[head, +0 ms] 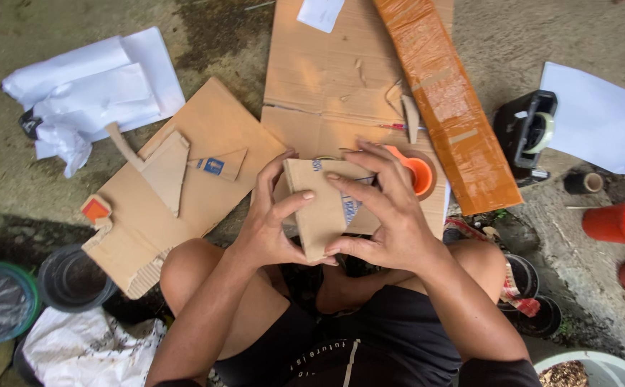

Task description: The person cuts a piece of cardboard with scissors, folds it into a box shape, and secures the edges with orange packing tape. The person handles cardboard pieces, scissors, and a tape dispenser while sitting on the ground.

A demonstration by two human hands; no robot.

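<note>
While you crouch at frame centre, your left hand (273,226) and right hand (387,211) both grip a folded brown cardboard piece (323,211) above the flattened cardboard sheet (319,79).

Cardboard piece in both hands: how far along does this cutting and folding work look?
Already done: cut cardboard shapes lie on a flat sheet, and a long panel is wrapped in orange tape. In hand: the left hand and right hand press a small cardboard piece into shape. Left, likely: taping it; the tape dispenser sits untouched.
</note>
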